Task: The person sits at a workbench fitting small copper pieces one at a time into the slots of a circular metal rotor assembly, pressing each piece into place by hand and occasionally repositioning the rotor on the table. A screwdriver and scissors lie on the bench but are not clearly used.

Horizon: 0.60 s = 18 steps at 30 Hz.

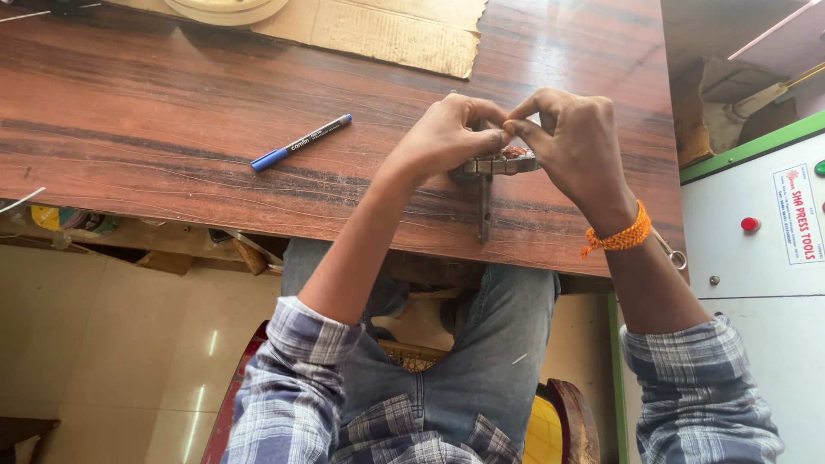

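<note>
On wooden table [172, 112], a pen [301, 143].

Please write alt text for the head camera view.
Both hands, left hand and right hand, pinch a small round metal part on a wooden table. A blue pen lies to the left, cardboard behind.

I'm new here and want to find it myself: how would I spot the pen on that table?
Start at the wooden table and look left of the person's left hand and right hand, which meet over a small metal part. The pen lies alone, slanted, on bare wood: slim, dark-barrelled, with a blue cap.
</note>
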{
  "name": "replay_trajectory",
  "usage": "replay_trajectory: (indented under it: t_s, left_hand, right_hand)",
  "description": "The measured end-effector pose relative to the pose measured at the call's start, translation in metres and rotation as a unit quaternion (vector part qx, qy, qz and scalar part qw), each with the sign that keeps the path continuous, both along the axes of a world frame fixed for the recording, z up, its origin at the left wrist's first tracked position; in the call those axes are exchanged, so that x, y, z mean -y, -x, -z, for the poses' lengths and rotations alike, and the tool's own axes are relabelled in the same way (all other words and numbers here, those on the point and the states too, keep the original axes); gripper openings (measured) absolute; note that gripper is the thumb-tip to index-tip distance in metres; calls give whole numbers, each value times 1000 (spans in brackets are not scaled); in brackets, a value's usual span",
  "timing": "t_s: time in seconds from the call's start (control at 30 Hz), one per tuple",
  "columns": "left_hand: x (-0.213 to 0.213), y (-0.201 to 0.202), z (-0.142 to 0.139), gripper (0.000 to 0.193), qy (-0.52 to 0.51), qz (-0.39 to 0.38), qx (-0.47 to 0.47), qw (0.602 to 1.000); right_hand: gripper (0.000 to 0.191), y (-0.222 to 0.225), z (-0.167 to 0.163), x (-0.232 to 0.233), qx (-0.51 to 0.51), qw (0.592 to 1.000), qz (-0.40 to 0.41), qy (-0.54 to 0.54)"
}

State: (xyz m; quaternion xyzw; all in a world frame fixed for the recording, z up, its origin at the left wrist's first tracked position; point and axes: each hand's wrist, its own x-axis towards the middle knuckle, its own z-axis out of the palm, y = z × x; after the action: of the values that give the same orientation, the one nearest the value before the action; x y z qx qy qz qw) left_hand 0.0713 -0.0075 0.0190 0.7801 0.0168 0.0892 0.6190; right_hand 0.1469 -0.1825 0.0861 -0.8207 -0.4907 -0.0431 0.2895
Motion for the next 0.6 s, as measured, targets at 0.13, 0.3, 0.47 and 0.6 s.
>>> replay_trajectory:
  t_s: [0.13, 0.3, 0.47, 0.6]
  left_hand:
    - [-18, 3, 5, 25, -2, 83, 90, 992]
    - [-36, 7, 7, 22, -48, 125, 158, 978]
    - [-40, -1, 3, 23, -63, 133, 120, 982]
    - [-41, -3, 4, 21, -60, 153, 133, 977]
  right_hand:
    - [10, 14, -10, 4, -73, 997, 7, 3]
    - [13, 36, -19, 4, -138, 990, 2, 30]
    - [11, 59, -14, 7, -66, 998, 7, 7]
    - [9, 71, 5, 17, -14, 999, 33, -15]
